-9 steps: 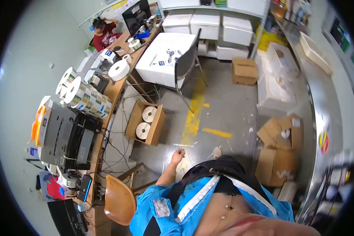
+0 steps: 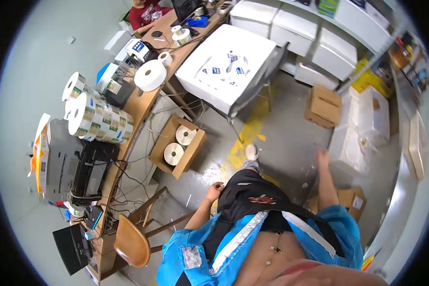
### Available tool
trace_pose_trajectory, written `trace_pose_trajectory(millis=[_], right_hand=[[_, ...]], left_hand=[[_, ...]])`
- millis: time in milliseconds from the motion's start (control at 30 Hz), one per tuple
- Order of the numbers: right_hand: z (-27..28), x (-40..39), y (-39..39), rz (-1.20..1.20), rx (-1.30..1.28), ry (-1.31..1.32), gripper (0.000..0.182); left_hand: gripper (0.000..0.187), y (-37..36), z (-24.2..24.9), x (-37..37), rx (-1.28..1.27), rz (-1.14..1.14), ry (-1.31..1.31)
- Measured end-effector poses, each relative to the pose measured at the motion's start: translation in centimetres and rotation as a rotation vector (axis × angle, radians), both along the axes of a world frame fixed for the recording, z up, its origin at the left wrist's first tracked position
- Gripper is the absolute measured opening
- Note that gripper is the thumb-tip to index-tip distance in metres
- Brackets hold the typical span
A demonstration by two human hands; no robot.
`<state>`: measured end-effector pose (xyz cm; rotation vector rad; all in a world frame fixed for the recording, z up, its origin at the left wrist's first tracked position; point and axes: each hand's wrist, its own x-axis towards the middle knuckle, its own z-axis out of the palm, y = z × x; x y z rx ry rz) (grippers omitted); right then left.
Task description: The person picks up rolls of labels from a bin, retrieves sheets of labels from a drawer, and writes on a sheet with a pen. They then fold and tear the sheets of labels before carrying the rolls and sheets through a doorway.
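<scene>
My left hand hangs low beside the black apron, with its fingers curled; whether anything small is in it is hidden. My right hand is out to the right, blurred by motion, over the floor near the white foam boxes. Below it is an opened cardboard box, partly covered by my right arm. One light shoe shows in front of the apron on the floor.
An open carton of white rolls stands by the desk on the left. Ahead are a foam box table and a dark chair. A closed carton is front right; a wooden chair stands near left. A person sits beyond the desk.
The view has turned and moved forward. My right hand has come into view at the right. A shoe now shows farther ahead, and the foam box table looks nearer.
</scene>
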<state>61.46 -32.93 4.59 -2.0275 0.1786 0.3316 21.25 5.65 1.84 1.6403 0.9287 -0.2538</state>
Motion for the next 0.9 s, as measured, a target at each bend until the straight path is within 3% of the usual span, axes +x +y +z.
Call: trace_pose_trajectory(millis=[33, 67, 100, 133, 200, 267, 333, 400, 500, 600, 667, 700, 833, 900], right_hand=[[2.4, 6.7, 5.8, 0.086, -0.006, -0.143, 0.025], [9.3, 10.0, 13.4, 0.144, 0.069, -0.366, 0.03], [15.0, 12.3, 20.6, 0.129, 0.469, -0.307, 0.028], [18.8, 14.9, 26.3, 0.242, 0.509, -0.305, 0.027], [22.0, 18.6, 34.3, 0.519, 0.554, -0.221, 0.025], [21.9, 22.1, 40.3, 0.805, 0.43, -0.053, 0.021], [20.1, 28.1, 45.2, 0.943, 0.171, -0.036, 0.023], [18.0, 33.4, 50.7, 0.957, 0.068, -0.213, 0.026], [13.6, 39.3, 57.6, 1.151, -0.162, -0.171, 0.03], [5.7, 45.3, 65.2, 1.329, -0.388, -0.187, 0.038], [1.2, 47.9, 69.5, 1.162, -0.424, -0.327, 0.046], [-3.4, 49.9, 71.0, 1.224, -0.39, -0.463, 0.054], [-9.9, 49.3, 76.6, 1.234, -0.501, -0.544, 0.065], [-12.6, 49.9, 77.2, 1.337, -0.518, -0.397, 0.066]], left_hand=[[0.029, 1.4, -0.6, 1.8, -0.088, 0.168, 0.014], [0.028, 2.9, -0.2, 3.7, -0.032, 0.167, 0.035], [0.029, 4.8, 0.9, 6.0, 0.081, 0.117, 0.071], [0.03, 7.0, 1.8, 9.3, 0.191, 0.07, 0.094], [0.026, 11.0, 2.2, 15.2, 0.246, 0.283, -0.1], [0.026, 13.7, 9.2, 23.2, 0.103, 0.626, -0.381], [0.028, 15.4, 14.7, 29.8, 0.159, 0.597, -0.463], [0.03, 16.9, 22.1, 35.6, 0.283, 0.323, -0.415], [0.037, 17.7, 25.3, 42.7, 0.473, -0.027, -0.384], [0.044, 18.3, 24.2, 47.5, 0.515, -0.117, -0.331], [0.044, 18.8, 22.7, 49.8, 0.479, -0.014, -0.23], [0.044, 19.1, 21.5, 50.4, 0.477, 0.017, -0.166], [0.045, 20.7, 19.7, 53.0, 0.468, 0.085, 0.131], [0.046, 21.7, 19.9, 54.2, 0.491, 0.119, 0.161]])
